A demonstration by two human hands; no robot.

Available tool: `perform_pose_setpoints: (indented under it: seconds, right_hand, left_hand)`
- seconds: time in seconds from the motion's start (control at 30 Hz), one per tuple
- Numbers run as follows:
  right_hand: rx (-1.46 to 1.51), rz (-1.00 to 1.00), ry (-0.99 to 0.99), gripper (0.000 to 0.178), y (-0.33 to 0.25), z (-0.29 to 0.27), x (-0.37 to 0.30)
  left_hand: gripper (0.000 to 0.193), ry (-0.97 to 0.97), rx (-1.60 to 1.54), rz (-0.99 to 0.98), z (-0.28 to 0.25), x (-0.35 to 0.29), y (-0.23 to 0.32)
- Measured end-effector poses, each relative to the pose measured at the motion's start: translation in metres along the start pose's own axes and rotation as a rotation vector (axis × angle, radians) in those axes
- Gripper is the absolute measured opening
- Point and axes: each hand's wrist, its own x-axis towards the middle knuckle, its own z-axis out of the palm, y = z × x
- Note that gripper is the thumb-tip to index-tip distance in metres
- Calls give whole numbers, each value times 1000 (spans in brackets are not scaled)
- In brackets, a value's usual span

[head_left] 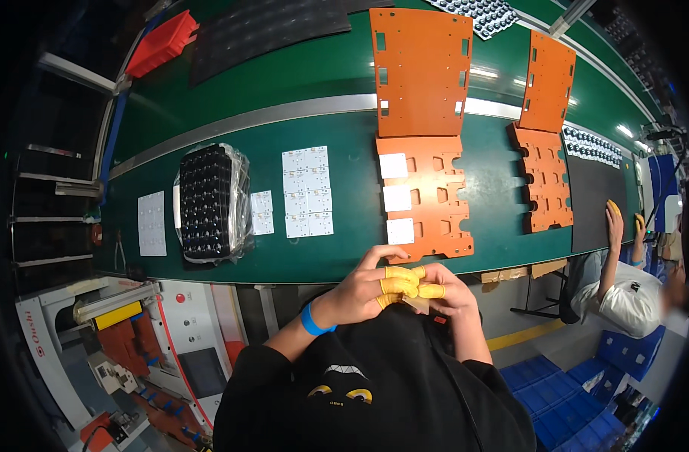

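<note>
Yellow finger cots point(399, 285) sheathe several of my fingers as both hands meet in front of my black top point(405, 377), at the near edge of the green worktable point(352, 196). Between the fingertips is a small pale piece point(417, 304), partly hidden. My right hand point(456, 295) has its fingers pinched narrow on it; my left hand point(362, 290) (a blue band point(311, 320) circles that wrist) curls in close at the same spot, though I cannot tell whether it grips too. Just beyond lies an orange fixture plate point(426, 181), three white square boards point(396, 199) down its left side, with an orange panel point(421, 71) extending away from its far edge. To the left are white circuit boards point(318, 179) laid in a block, and farther left a black tray point(205, 200) with clear plastic around it. At the right, a co-worker's hand point(614, 218) is over a black mat point(589, 200).
</note>
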Motion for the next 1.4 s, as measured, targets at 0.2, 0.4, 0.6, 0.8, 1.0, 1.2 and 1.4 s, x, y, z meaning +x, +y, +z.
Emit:
perform_pose_setpoints:
  seconds: [0.2, 0.4, 0.6, 0.8, 1.0, 1.2, 1.4]
  right_hand:
    - [-421, 202, 76, 26, -24, -25, -3]
    - [-448, -156, 447, 22, -81, -21, 23]
    - [-489, -489, 971, 14, -139, -98, 49]
    - [-556, -486, 1062, 16, -128, -101, 73]
    - [-669, -433, 1092, 21, -132, -97, 73]
    - [-665, -383, 1136, 32, -132, -90, 77]
    - [-699, -389, 1144, 63, -129, -87, 78]
  left_hand:
    - [30, -23, 183, 21, 1, 6, -1]
    - [55, 205, 322, -215, 9, 3, -16]
    - [54, 259, 453, -396, 0, -28, -35]
    - [47, 347, 642, -448, -4, -66, -47]
    - [40, 329, 926, -478, -9, -86, -56]
    - [41, 347, 920, -497, -9, -85, -61]
    - [41, 368, 878, -501, -9, -87, -61]
